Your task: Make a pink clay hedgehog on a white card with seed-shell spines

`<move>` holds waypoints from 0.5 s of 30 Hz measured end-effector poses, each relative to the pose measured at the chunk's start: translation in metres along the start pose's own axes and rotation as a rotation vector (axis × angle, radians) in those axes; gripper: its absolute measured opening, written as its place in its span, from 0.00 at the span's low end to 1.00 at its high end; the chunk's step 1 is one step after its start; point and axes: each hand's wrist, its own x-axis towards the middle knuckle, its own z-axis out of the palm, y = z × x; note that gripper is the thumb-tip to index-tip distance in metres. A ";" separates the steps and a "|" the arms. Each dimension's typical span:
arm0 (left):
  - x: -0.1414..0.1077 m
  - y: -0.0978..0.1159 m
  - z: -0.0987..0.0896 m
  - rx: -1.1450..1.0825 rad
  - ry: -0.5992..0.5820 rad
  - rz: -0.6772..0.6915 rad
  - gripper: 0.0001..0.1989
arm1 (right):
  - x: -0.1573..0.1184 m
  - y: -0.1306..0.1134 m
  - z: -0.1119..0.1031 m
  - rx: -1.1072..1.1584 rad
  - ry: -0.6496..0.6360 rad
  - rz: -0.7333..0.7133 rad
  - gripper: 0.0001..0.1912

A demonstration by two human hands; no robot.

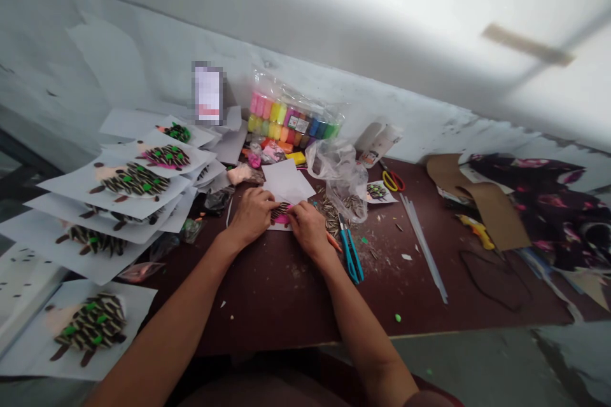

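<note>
Left hand (251,216) and right hand (309,229) pinch paper (275,226) bearing pink clay (282,219) and seed shells (280,208); a slip could smear the clay.

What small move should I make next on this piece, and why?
Probably take one more seed from the loose sunflower seeds with your right hand and press it into the pink clay. Bare pink seems to show beside the seeds already placed, while the seed hedgehogs on the sheets at left look densely covered.
</note>
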 end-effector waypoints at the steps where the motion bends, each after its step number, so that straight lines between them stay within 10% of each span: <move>1: 0.000 0.000 0.000 -0.003 -0.003 0.002 0.18 | 0.000 -0.001 0.000 -0.013 -0.006 0.000 0.10; 15: 0.000 0.006 -0.004 0.022 0.011 0.044 0.18 | 0.005 -0.008 -0.005 -0.102 -0.084 0.006 0.11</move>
